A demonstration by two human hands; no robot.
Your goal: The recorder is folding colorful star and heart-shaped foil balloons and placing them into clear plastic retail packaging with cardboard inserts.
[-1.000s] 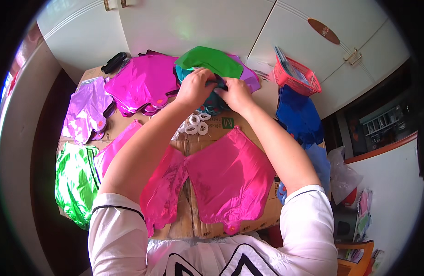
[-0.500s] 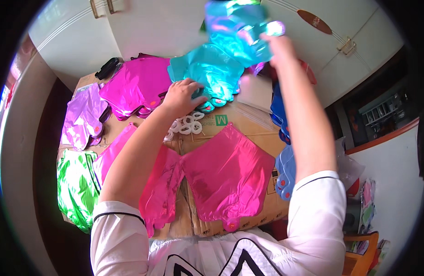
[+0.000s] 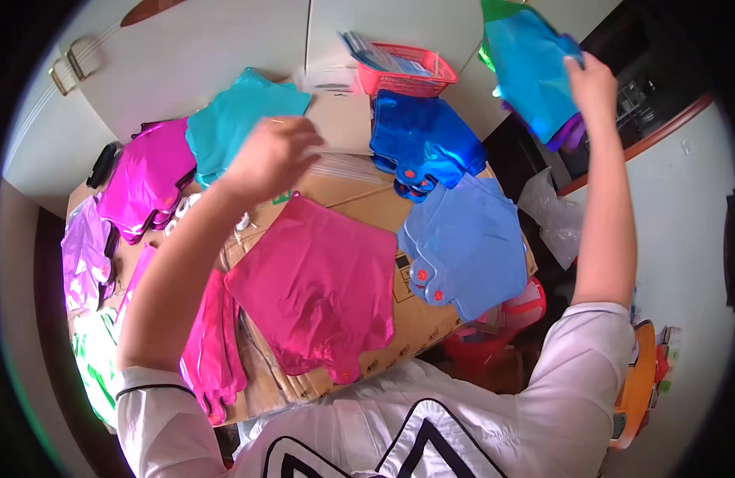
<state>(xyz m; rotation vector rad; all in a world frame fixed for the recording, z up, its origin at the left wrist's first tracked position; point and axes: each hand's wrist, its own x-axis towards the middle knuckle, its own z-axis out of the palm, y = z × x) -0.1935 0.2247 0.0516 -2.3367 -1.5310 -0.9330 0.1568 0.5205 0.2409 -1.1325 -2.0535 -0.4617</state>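
Note:
My right hand is raised at the upper right, pinching the edge of a stack of flat foil balloons, with blue, green and purple layers. My left hand, its fingers loosely bent and apart with nothing visible in them, hovers over the cardboard beside a teal foil balloon pile. Below it lies a pink foil balloon, flat on the box top. Light blue balloons and shiny dark blue ones lie in piles on the right, their small rounded tabs bearing red dots.
Magenta, lilac and green foil piles line the left side of the cardboard box top. White ribbon rolls lie near my left forearm. A red basket stands at the back before white cabinets.
My right hand has carried the foil stack to the right, past the box's edge. My left hand has lifted off the teal pile. The view has turned right.

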